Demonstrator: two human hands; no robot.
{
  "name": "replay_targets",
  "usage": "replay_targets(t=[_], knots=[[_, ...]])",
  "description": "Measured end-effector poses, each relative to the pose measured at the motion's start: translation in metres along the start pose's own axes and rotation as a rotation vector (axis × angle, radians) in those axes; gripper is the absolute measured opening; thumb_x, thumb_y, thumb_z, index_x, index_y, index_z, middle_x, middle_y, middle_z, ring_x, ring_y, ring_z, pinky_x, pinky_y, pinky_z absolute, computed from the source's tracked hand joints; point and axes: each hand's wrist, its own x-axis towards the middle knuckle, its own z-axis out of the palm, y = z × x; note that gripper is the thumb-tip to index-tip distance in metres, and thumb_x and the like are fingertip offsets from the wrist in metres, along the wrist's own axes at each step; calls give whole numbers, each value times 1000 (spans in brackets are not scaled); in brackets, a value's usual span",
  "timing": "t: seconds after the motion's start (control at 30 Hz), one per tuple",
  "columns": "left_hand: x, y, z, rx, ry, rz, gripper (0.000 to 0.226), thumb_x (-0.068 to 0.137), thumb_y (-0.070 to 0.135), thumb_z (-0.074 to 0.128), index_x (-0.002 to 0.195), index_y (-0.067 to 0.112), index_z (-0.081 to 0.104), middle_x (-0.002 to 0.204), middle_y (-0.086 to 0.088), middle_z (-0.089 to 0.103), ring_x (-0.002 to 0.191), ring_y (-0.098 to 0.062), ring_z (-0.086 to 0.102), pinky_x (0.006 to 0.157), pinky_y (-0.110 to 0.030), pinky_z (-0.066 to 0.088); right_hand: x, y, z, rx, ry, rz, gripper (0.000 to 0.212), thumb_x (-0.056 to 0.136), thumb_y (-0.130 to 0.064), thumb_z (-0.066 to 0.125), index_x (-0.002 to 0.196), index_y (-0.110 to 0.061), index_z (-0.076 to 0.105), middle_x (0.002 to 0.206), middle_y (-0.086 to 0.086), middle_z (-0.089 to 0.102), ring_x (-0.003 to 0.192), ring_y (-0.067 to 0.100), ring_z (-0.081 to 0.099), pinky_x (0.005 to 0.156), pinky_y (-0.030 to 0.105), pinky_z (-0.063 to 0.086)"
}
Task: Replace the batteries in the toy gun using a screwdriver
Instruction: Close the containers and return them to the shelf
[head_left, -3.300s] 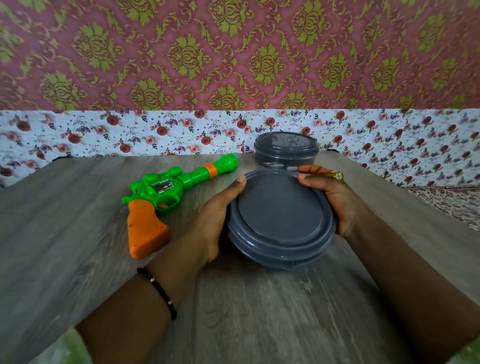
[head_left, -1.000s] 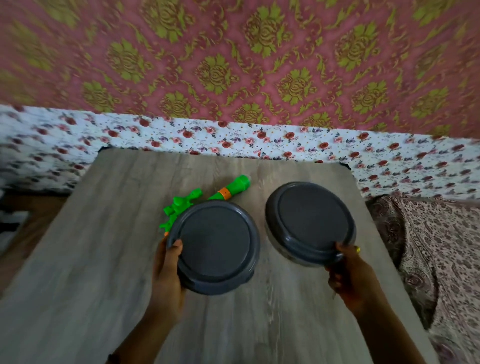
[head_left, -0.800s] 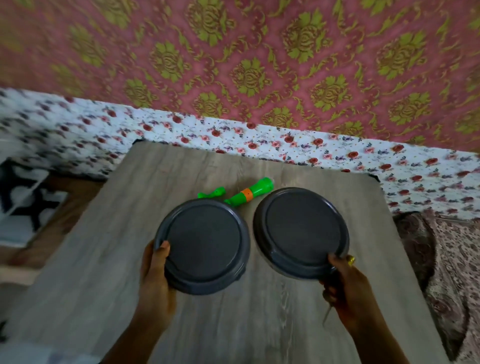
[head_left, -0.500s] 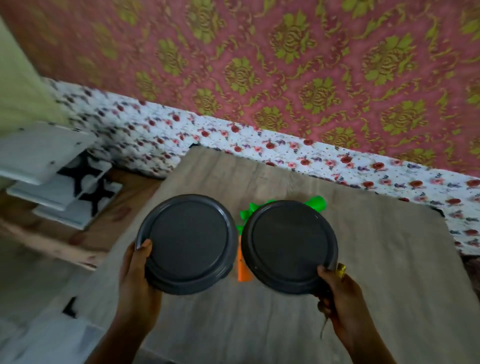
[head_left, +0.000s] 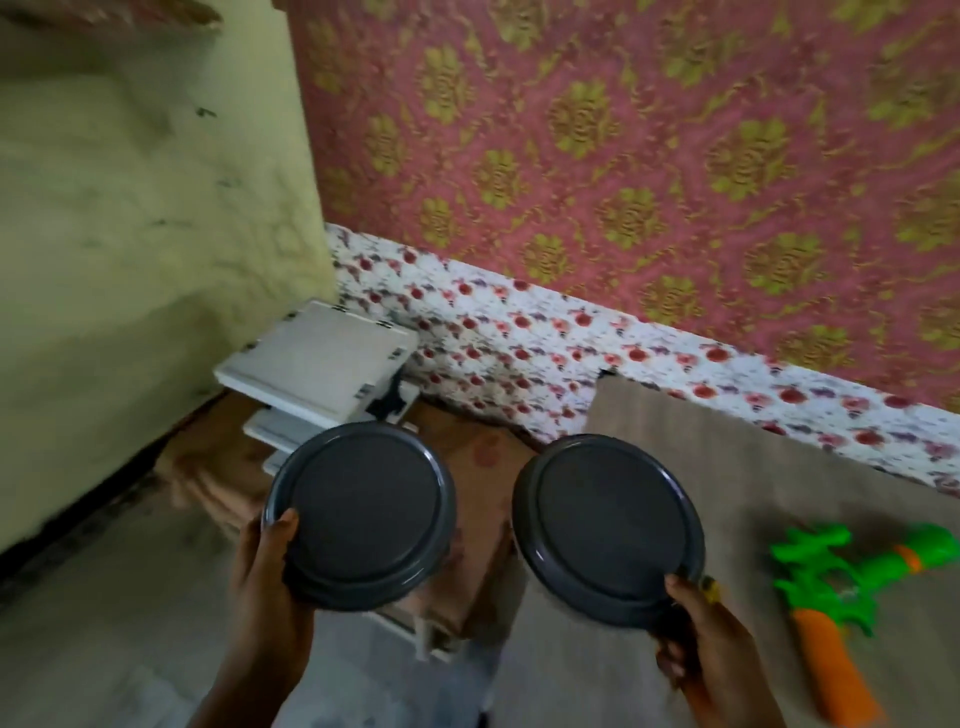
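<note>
The left hand (head_left: 270, 587) holds one round grey lidded container (head_left: 361, 514) left of the wooden table (head_left: 753, 467), apparently over the floor. The right hand (head_left: 701, 634) holds another round grey lidded container (head_left: 608, 530) above the table's left edge. The green-and-orange plastic toy gun (head_left: 852, 597) lies on the table, far right.

There are no words, numbers, labels or brand names to read anywhere. The two gray lids (head_left: 363, 506) (head_left: 608, 525) are plain. The toy gun (head_left: 852, 587) has no writing that can be made out; it is blurry. The wall cloth (head_left: 623, 156) only has flower shapes, not letters.
</note>
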Motion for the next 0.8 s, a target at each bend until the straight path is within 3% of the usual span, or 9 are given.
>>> replay_targets(t=[0.13,0.23,0.37,0.5,0.63,0.73,0.8], knots=[[44,39,-43,17,58,-12,37,97,19,44,133,14,52,126,-8,61,110,-26,60,63,-28,59,4,13,81,-74,-48,-23,15,87,-15,58,78,-11,47,53,12,37,42,16,27,35,18,23],[69,55,-64,-1,118,-8,37,96,19,45,132,16,53,126,-7,62,114,-28,58,69,-35,60,11,22,130,-90,-113,-53,14,88,-15,58,85,-8,46,64,16,33,33,12,24,36,17,23],[109,71,-85,-8,139,-27,36,95,24,46,130,21,55,130,-5,60,116,-28,58,74,-41,58,34,36,192,-169,-101,-53,20,86,-16,61,79,-11,43,58,11,29,27,8,22,35,11,21],[156,84,-89,-44,130,-50,36,96,23,45,132,21,54,128,-4,61,107,-21,61,57,-28,58,64,52,248,-215,-43,-30,22,84,-20,63,96,-17,45,52,3,38,26,7,25,34,10,20],[210,100,-85,-17,184,-41,38,96,20,47,133,16,51,129,-8,59,100,-19,62,51,-26,56,98,63,315,-262,-34,-17,23,80,-32,67,84,-18,49,60,-4,46,24,1,39,27,12,27],[245,115,-82,8,189,-39,39,95,19,49,134,16,50,123,-4,61,100,-15,61,53,-24,57,116,67,367,-262,-23,73,20,87,-32,61,77,-21,47,49,-5,39,24,6,37,26,12,25],[267,125,-79,33,173,-16,39,95,18,50,134,14,49,117,-1,61,96,-12,60,54,-24,56,128,65,402,-281,-25,101,24,88,-36,59,73,-21,47,53,-1,36,34,9,34,27,14,24]])
